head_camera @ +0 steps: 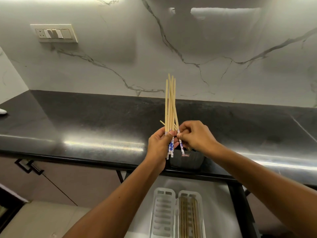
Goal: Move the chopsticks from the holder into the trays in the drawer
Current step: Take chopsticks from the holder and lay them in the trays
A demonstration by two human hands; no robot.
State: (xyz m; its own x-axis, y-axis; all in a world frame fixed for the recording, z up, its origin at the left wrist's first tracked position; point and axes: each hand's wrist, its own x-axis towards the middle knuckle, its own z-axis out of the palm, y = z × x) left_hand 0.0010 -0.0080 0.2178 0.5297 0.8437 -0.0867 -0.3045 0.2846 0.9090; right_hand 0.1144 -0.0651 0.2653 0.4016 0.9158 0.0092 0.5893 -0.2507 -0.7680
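Just below my right hand the dark holder stands at the front edge of the black surface; my hands hide its mouth, so I cannot tell what is left inside. Further down, nearer my body, the drawer is open with two pale slotted trays side by side. The left tray shows only its bare slots, while the right tray already has several chopsticks lying lengthwise in it. Above the holder I hold a bundle of wooden chopsticks upright, their plain tips fanning slightly toward the marble wall, their blue-patterned ends down. My left hand is wrapped around the patterned ends, thumb pressed across them, palm turned toward me. My right hand meets it from the right, fingers pinched narrowly on one or two of the sticks at the bundle's edge. Both forearms reach forward and up from the bottom, converging over the surface edge.
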